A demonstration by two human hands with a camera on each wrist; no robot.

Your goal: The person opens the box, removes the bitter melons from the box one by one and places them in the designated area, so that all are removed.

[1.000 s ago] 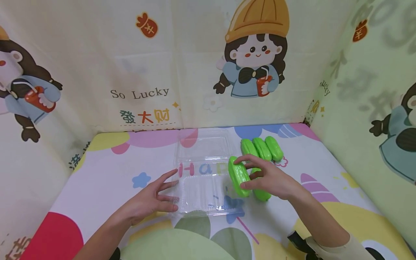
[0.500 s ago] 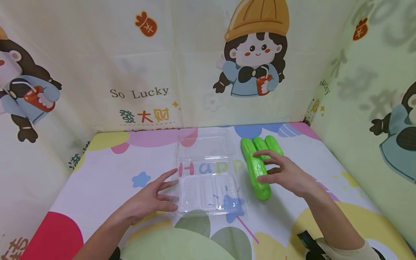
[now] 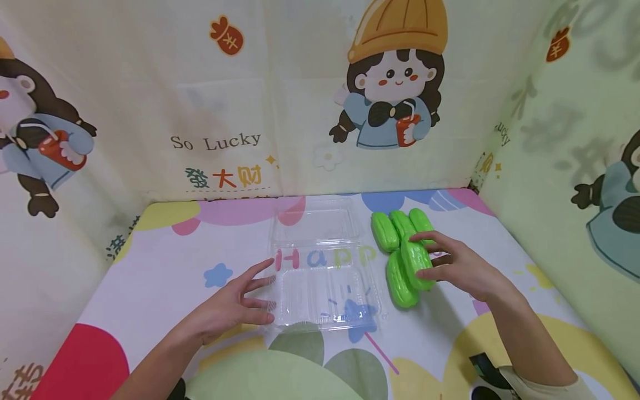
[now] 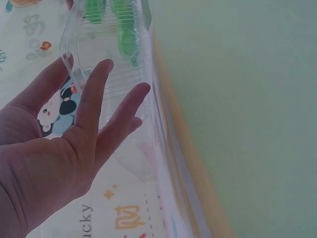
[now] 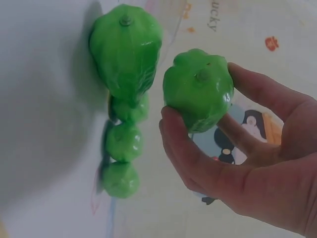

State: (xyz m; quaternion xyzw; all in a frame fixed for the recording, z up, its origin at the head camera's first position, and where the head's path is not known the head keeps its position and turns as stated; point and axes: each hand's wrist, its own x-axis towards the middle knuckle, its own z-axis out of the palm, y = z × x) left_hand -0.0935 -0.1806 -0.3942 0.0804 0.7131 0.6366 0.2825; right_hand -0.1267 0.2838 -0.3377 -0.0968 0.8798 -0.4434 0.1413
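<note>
My right hand (image 3: 462, 264) pinches a green toy cucumber (image 3: 416, 262) between thumb and fingers. The right wrist view has this held cucumber (image 5: 198, 91) raised off the table, its stem end facing the camera. Just left of it lies another cucumber (image 3: 400, 280), partly covered in the head view. Three more cucumbers (image 3: 384, 232) lie side by side behind. A clear plastic clamshell box (image 3: 320, 300) lies with its lid (image 3: 320, 222) folded back. Along the box's left edge, my left hand (image 3: 232, 308) spreads its extended fingers, which touch or nearly touch the rim (image 4: 69, 62).
A patterned cloth with coloured shapes and letters covers the table (image 3: 165, 278). Printed curtains (image 3: 300, 100) hang at the back and both sides, close to the table's edges.
My right hand has carried the cucumber rightward from the box's right edge, passing over the lying cucumber to its right side. My left hand stays in place.
</note>
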